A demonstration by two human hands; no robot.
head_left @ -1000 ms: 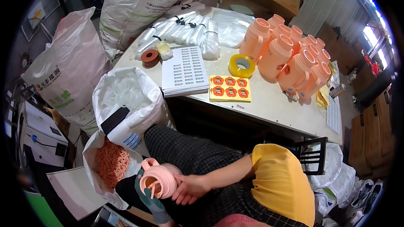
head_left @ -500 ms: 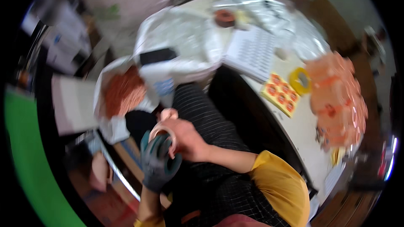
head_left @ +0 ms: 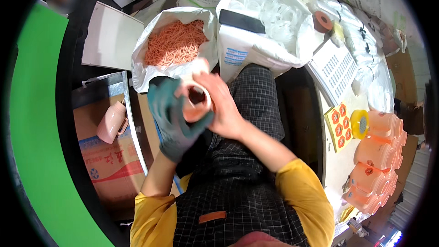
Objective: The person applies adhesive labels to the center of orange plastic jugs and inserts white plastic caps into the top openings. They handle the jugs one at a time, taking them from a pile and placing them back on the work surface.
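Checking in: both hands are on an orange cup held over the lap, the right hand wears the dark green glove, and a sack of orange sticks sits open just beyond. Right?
Not quite. The dark green glove is on the left hand, not the right; the right hand is bare. The head view shows it. The rest holds: both hands are on the orange cup over the lap, and the sack of orange sticks sits open just beyond.

A cluttered pale rectangular worktable [head_left: 336,164] is seen at the right. Left of the table, a dark floor [head_left: 75,77] is bordered by a bright green strip [head_left: 36,132]. Daylight is cast evenly over the table; no windows can be made out.
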